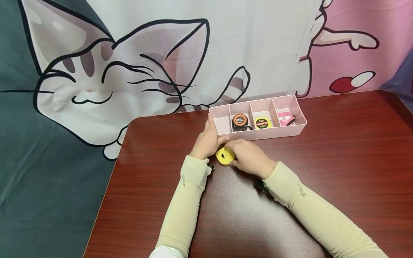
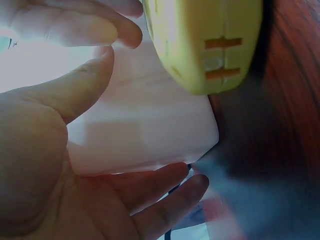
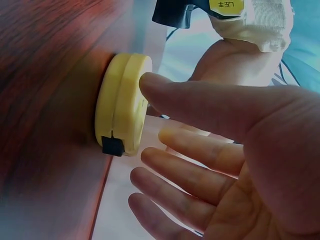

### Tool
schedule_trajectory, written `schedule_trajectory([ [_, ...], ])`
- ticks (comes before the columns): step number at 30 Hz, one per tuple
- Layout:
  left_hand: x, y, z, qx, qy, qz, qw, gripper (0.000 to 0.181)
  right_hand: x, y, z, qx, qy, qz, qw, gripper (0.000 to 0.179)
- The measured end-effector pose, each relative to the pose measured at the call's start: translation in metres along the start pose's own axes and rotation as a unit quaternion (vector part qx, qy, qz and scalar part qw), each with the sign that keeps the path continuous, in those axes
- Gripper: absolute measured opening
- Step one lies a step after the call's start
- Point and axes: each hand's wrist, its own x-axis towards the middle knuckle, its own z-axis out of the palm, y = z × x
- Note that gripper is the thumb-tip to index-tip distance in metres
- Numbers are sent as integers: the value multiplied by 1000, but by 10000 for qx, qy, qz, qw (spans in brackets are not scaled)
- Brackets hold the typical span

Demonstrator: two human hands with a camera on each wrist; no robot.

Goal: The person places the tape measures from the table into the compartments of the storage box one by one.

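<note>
A pale pink divided box [image 1: 262, 134] stands near the table's back edge. My left hand [image 1: 206, 141] grips its left end, fingers along the end wall and thumb at the front. In front of that corner a round yellow tape measure [image 1: 224, 156] lies flat on the table. My right hand [image 1: 250, 157] is over the tape measure's right side. In the right wrist view the thumb tip overlaps the tape measure [image 3: 120, 105], whose black end tab shows, while the other fingers are extended and spread apart.
Inside the box sit a black-and-orange tape measure [image 1: 240, 122], a yellow one [image 1: 262, 122] and a pink one [image 1: 285, 118], each in its own compartment. Behind the brown table [image 1: 348, 161] hangs a cloth [image 1: 271, 46] printed with cartoon cats.
</note>
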Motion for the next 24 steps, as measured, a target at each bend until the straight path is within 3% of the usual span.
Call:
schedule_trajectory([
  [13,0,-1,0,30,-23,-61,10000,111,1,3,6,-59,-193,-63,9998,48],
  [24,0,0,0,89,13,-18,10000,110,-1,5,9,-130,-113,-211,9996,55],
])
